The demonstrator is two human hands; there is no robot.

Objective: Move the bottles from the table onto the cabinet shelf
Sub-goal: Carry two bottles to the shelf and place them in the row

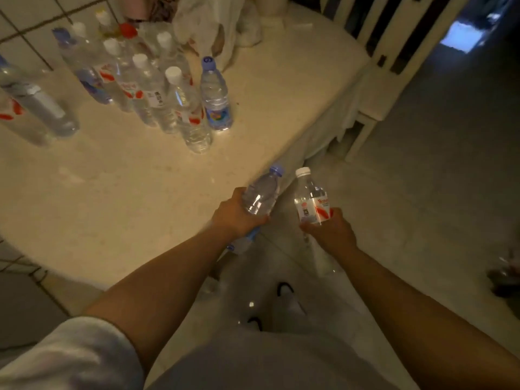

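Both arms extended forward; left hand (235, 213) and right hand (332, 232) each gripping, fingers apparently curled.

A clear plastic bottle with a blue cap (261, 195) is tilted, lifted beyond the pale bench (112, 192) edge. Beside it, a white-capped, red-labelled clear bottle (311, 199) is nearly upright. A cluster of capped clear bottles (157, 88) stands on the bench.

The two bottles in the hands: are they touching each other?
Apart. The head view shows a strip of floor between the blue-capped bottle in the left hand and the white-capped bottle in the right hand.
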